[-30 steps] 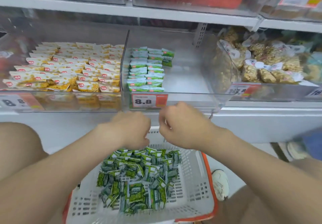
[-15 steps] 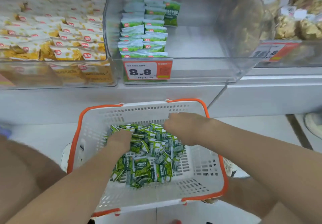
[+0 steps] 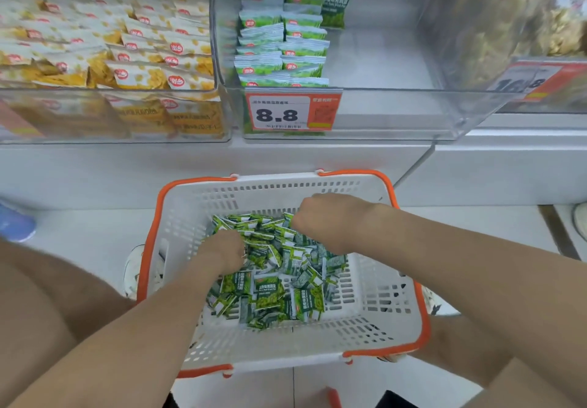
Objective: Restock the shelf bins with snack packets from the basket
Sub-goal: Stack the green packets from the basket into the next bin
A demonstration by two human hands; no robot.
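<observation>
Head view: yellow packets (image 3: 139,74) crowd the neighbouring bin; our left hand (image 3: 222,250) and right hand (image 3: 330,217) dig into small green packets (image 3: 270,290) heaped in the basket (image 3: 286,191); we cannot tell their grip.

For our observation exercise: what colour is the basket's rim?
The rim is orange; head view.

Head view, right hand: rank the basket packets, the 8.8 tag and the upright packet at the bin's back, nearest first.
1. Basket packets: directly under the right hand, whose fingers reach into them.
2. 8.8 tag: on the front wall of the bin, up and beyond the hand.
3. Upright packet: at the bin's back, farthest.
</observation>
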